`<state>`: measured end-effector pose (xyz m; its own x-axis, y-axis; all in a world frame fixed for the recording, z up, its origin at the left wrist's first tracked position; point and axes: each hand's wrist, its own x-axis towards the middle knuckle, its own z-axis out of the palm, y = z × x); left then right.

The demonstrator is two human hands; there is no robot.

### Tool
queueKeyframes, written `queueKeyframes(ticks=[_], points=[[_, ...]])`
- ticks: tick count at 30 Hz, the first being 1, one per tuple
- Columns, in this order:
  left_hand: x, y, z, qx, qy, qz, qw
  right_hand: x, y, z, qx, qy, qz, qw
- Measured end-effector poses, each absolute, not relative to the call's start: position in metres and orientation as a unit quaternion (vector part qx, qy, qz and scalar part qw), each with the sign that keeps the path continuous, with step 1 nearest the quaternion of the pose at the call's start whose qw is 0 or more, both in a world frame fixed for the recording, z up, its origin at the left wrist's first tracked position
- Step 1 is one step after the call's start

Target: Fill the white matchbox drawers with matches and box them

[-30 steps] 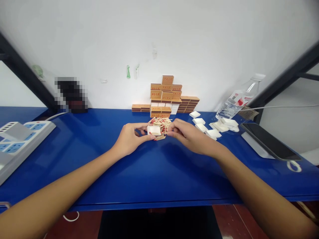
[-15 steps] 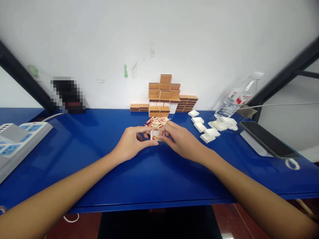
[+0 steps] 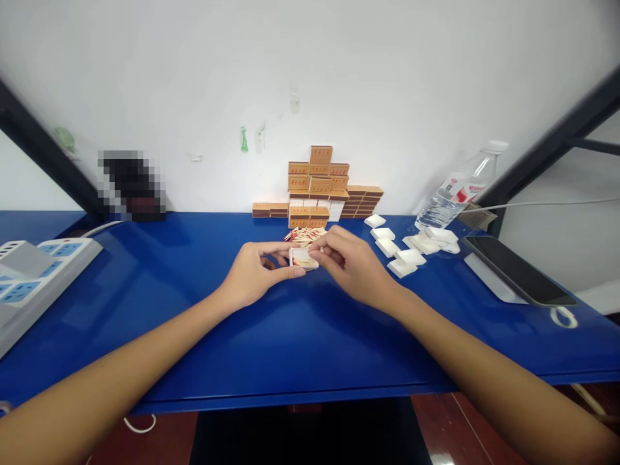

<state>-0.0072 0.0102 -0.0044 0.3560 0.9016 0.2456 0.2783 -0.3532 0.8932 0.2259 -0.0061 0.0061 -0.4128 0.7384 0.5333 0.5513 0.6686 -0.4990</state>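
Note:
A small white matchbox tray [image 3: 301,254] with a few matches lying in it is held just above the blue table. My left hand [image 3: 256,274] grips it from the left, thumb along the near side and fingers at the far side. At its right end my right hand [image 3: 351,261] is closed in a pinch; what the fingertips hold, if anything, is too small to make out. Just behind the tray lies a loose pile of red-tipped matches [image 3: 306,236], partly hidden by the tray and my fingers.
Orange matchboxes [image 3: 320,184] are stacked against the wall. Several white trays [image 3: 387,248] lie on the right, near a tilted water bottle [image 3: 458,184] and a phone [image 3: 520,271] on a white support. A power strip [image 3: 46,278] stands at the left on the blue table [image 3: 290,342].
My right fingertips have lifted out of the tray and moved slightly up and right. More of the tray's inside shows. My left hand keeps its grip with only a slight shift.

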Motion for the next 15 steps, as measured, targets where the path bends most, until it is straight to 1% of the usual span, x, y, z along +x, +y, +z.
queueKeyframes(ticks=[2, 3, 5, 8, 10, 15], points=[[-0.010, 0.015, -0.003, 0.705, 0.409, 0.417, 0.403, 0.231, -0.003, 0.008, -0.404, -0.822, 0.094, 0.391], [-0.011, 0.017, -0.002, 0.697, 0.410, 0.431, 0.401, 0.234, -0.002, 0.008, -0.406, -0.825, 0.086, 0.384], [-0.014, 0.020, -0.001, 0.688, 0.417, 0.454, 0.383, 0.238, 0.001, 0.006, -0.396, -0.848, 0.091, 0.340], [-0.017, 0.023, 0.000, 0.690, 0.428, 0.464, 0.353, 0.239, 0.005, -0.001, -0.372, -0.886, 0.121, 0.251], [-0.017, 0.024, -0.001, 0.694, 0.431, 0.460, 0.348, 0.237, 0.007, -0.007, -0.368, -0.895, 0.129, 0.218], [-0.017, 0.024, -0.003, 0.699, 0.432, 0.456, 0.343, 0.236, 0.008, -0.011, -0.385, -0.890, 0.133, 0.204]])
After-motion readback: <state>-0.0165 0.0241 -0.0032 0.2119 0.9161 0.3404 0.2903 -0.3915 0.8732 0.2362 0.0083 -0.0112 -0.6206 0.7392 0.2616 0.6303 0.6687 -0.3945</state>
